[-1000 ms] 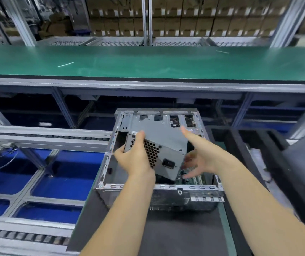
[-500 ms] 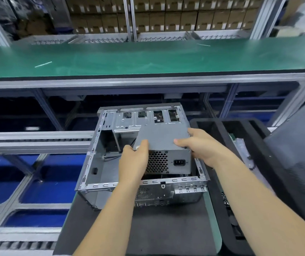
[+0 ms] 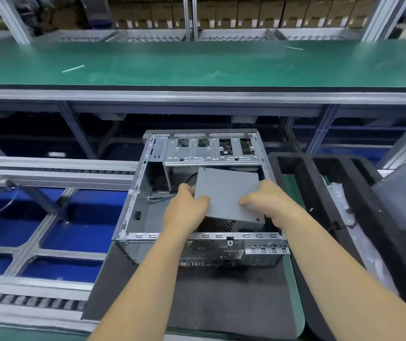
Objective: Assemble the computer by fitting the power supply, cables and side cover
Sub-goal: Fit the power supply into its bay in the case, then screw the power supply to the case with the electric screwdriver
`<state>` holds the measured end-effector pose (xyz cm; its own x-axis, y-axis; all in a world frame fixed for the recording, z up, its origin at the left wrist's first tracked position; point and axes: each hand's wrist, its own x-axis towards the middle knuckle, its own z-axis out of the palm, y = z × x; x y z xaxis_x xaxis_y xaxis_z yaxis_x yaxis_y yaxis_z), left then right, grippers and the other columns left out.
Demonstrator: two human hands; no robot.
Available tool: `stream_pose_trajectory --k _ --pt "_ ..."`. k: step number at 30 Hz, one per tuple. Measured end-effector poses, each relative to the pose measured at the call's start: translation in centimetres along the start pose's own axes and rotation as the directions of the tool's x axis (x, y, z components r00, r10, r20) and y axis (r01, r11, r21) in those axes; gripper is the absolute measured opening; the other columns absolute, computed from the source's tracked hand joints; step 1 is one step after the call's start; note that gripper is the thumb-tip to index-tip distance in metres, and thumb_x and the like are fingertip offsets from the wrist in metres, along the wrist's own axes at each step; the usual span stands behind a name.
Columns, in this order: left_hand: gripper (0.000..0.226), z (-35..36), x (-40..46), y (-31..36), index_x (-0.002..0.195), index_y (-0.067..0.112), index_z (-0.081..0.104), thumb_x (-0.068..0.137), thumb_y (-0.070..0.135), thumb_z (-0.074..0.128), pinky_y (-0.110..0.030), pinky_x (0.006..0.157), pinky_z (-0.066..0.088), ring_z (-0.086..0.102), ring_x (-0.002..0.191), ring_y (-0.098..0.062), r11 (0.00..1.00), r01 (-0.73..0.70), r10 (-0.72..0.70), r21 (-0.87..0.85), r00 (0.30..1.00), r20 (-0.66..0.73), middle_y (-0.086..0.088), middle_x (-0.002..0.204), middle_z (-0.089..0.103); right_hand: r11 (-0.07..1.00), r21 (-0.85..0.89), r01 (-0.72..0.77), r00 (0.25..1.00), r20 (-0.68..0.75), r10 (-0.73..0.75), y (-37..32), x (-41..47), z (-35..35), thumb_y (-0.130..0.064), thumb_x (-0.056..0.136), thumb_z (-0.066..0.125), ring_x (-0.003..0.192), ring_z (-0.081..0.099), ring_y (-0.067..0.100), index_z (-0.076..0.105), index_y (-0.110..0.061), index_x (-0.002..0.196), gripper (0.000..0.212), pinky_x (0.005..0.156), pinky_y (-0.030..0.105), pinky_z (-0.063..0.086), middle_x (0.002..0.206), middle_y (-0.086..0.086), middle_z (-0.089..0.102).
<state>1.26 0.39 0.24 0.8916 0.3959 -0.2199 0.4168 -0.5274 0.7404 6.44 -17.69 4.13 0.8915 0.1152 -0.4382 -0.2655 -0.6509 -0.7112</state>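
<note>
The power supply [image 3: 227, 193] has been dropping flatter into the open case [image 3: 133, 200]'s near right corner, both hands gripping: left hand [image 3: 184, 212] fingers curling round its left edge, right hand [image 3: 268, 203] fingers pressing on top, thumb hidden.

Both hands — left [image 3: 184, 212], right [image 3: 268, 203] — on power supply [image 3: 229, 193] inside open case [image 3: 133, 207]

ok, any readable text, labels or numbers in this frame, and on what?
None can be read.
Cartons on the back shelf: pale labels, too blurred to read.
Power supply: bare grey top, no label showing.
Case: rear ports too small to show any marking.
</note>
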Motion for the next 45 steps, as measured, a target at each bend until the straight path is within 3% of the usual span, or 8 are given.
stream_pose_trajectory --k 3,7,13,23,27,30,38,45 --pt "0.02 -1.0 -0.6 -1.2 0.103 0.027 0.052 0.091 0.042 0.048 -0.035 0.068 0.049 0.064 0.076 -0.019 0.998 -0.035 0.038 0.061 0.998 -0.04 0.004 0.084 0.066 0.955 -0.293 0.045 0.986 -0.141 -0.09 -1.7 -0.8 0.3 -0.019 0.091 0.06 0.063 0.051 0.02 0.05 -0.009 0.081 0.017 0.055 0.027 0.037 0.078 0.007 0.056" --pt "0.019 -5.3 -1.8 -4.3 0.086 0.026 0.06 0.094 0.04 0.049 -0.029 0.059 0.045 0.058 0.072 -0.012 0.983 -0.158 0.182 0.094 0.91 -0.374 0.012 0.075 0.063 0.78 -0.57 0.258 0.854 -0.242 -0.459 -6.0 -2.5 4.1 -0.025 0.094 0.054 0.077 0.056 0.032 0.061 -0.011 0.087 0.017 0.06 0.035 0.041 0.091 0.009 0.066" --pt "0.017 -12.1 -6.5 -14.8 0.08 0.02 0.057 0.089 0.031 0.048 -0.041 0.057 0.044 0.052 0.067 -0.017 0.989 -0.086 0.139 0.118 0.805 -0.577 0.005 0.07 0.058 0.48 -0.394 0.784 0.58 0.186 -0.793 -11.4 -7.4 20.2 -0.022 0.098 0.05 0.096 0.058 0.029 0.071 -0.011 0.102 0.024 0.086 0.044 0.049 0.097 0.007 0.067" --pt "0.01 -11.7 -23.0 -36.0 0.085 0.019 0.063 0.087 0.025 0.055 -0.036 0.061 0.042 0.059 0.073 -0.026 0.897 0.383 -0.407 -0.222 0.517 -0.753 0.004 0.075 0.065 0.289 -0.156 0.944 0.306 0.742 -0.597 -4.3 -16.8 42.2 -0.025 0.096 0.051 0.084 0.061 0.033 0.063 -0.01 0.088 0.021 0.069 0.043 0.049 0.086 0.009 0.068" --pt "0.023 -9.6 -28.5 -41.3 0.107 0.013 0.064 0.085 0.017 0.065 -0.043 0.08 0.046 0.059 0.099 -0.039 0.623 0.599 -0.696 -0.504 0.13 -0.706 -0.015 0.103 0.066 0.293 -0.124 0.948 0.24 0.884 -0.401 0.1 -19.9 47.8 -0.022 0.095 0.053 0.087 0.061 0.039 0.06 -0.009 0.08 0.021 0.068 0.04 0.045 0.09 0.019 0.069" --pt "0.052 -8.4 -31.5 -43.8 0.129 0.009 0.05 0.085 0.027 0.072 -0.05 0.093 0.039 0.046 0.119 -0.043 0.348 0.752 -0.828 -0.559 -0.032 -0.56 -0.023 0.129 0.051 0.317 -0.054 0.947 0.157 0.937 -0.311 2.3 -23.1 51.1 -0.017 0.093 0.054 0.084 0.062 0.038 0.067 -0.001 0.084 0.022 0.073 0.042 0.05 0.089 0.023 0.069" --pt "0.035 -8.1 -33.2 -46.5 0.113 0.004 0.059 0.087 0.026 0.068 -0.044 0.085 0.049 0.062 0.108 -0.041 0.126 0.623 -0.962 -0.772 -0.113 -0.248 -0.022 0.118 0.062 0.38 -0.031 0.924 0.13 0.963 -0.236 4.7 -27.3 55.4 -0.016 0.091 0.056 0.099 0.064 0.037 0.071 -0.005 0.111 0.027 0.084 0.039 0.053 0.105 0.02 0.071" --pt "0.031 -8.1 -34.2 -44.0 0.091 0.015 0.064 0.066 0.033 0.065 -0.029 0.054 0.039 0.061 0.067 -0.025 0.049 0.116 -0.981 -0.992 -0.181 -0.07 -0.008 0.082 0.068 0.56 -0.03 0.828 0.125 0.983 -0.133 3.7 -27.1 56.1 -0.028 0.1 0.055 0.106 0.065 0.024 0.069 -0.015 0.123 0.03 0.092 0.032 0.05 0.115 0.007 0.072"
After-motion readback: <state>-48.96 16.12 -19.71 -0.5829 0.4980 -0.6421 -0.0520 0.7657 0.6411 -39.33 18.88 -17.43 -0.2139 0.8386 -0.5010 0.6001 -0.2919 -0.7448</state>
